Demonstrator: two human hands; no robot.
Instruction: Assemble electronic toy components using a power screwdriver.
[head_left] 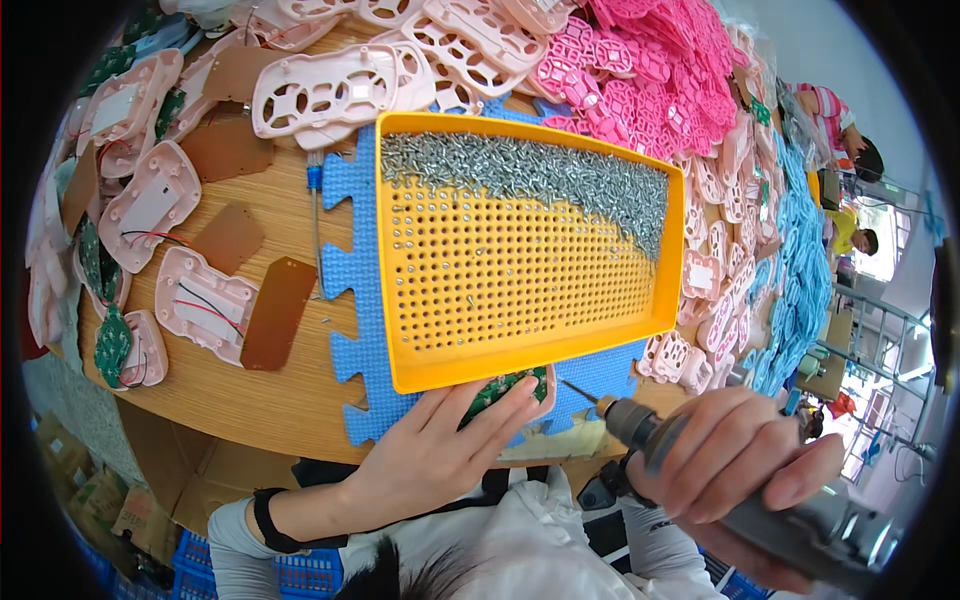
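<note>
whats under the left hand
Under the left hand, part of a green circuit board and the edge of a pale pink plastic shell show; whatever the hand covers is hidden.

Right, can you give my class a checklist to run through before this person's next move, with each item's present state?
1. Left hand on the green circuit board: ok, laid across it.
2. Right hand gripping the power driver: ok, wrapped round it.
3. Driver bit over the board: not ok, its tip shows to the right.
4. Screws in the yellow tray: ok, heaped along its far side.
5. Screw on the bit's tip: cannot tell, too small.
</note>
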